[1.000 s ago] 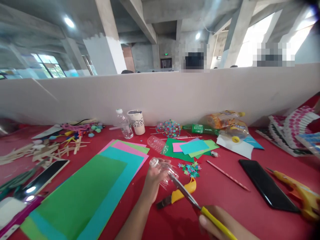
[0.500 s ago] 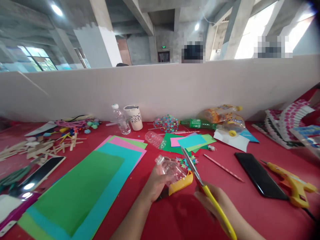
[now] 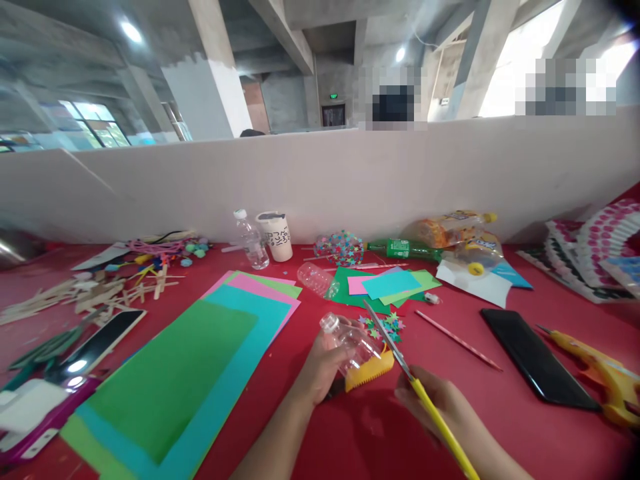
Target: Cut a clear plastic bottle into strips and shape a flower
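In the head view, the left hand (image 3: 320,373) grips a clear plastic bottle piece (image 3: 354,348) between fingers and thumb, while the right hand (image 3: 447,398) holds yellow-handled scissors (image 3: 435,415), its fingers' exact wrap unclear. The thin, curved plastic could flex under that grip, letting the blades, pointing forward from the right fingers, skid toward the left ones

Paper sheets (image 3: 175,373) are laid left of the left hand (image 3: 323,367), in which a bottle piece (image 3: 356,348) is held; scissors (image 3: 435,415) are held in the right hand (image 3: 445,393), with a phone (image 3: 537,357) placed farther right, between a straw (image 3: 459,340) and a glue gun (image 3: 583,355). Stars (image 3: 387,327) are scattered behind the bottle piece, before paper slips (image 3: 393,285); farther back, a water bottle (image 3: 251,241) is stood left of a cup (image 3: 278,239)
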`<state>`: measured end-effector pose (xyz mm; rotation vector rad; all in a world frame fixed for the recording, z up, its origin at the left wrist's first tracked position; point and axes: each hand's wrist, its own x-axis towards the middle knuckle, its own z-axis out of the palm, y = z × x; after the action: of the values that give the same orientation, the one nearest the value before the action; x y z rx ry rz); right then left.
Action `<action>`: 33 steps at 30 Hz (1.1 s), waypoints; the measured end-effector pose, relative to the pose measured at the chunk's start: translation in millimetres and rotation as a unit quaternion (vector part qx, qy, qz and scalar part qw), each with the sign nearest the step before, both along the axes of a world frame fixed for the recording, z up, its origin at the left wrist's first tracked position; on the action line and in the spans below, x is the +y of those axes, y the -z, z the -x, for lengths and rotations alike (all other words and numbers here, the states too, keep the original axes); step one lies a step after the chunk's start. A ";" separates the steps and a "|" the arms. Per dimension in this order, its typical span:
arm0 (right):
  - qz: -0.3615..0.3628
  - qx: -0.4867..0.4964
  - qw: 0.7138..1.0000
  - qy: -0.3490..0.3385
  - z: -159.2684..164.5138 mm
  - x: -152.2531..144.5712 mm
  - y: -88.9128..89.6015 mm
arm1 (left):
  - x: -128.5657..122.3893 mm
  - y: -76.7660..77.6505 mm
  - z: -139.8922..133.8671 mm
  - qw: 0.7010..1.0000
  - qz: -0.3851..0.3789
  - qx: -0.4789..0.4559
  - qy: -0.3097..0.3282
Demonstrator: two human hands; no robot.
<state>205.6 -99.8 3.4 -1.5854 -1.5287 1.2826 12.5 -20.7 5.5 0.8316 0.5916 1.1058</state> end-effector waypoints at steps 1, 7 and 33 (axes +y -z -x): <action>0.000 0.000 1.000 0.000 0.0 0.1 -0.3 | 0.0 0.1 0.1 1.000 0.001 -0.001 0.000; -0.007 -0.005 1.000 0.005 1.0 0.2 -4.3 | 0.5 -0.4 1.1 1.000 0.016 -0.017 0.003; 0.023 0.126 0.989 0.070 8.1 0.4 -14.3 | -14.3 0.4 -20.2 0.999 0.035 0.012 0.009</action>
<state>197.5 -99.3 17.7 -1.4677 -1.2201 1.3866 32.7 -35.0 5.1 0.7891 0.6386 1.0550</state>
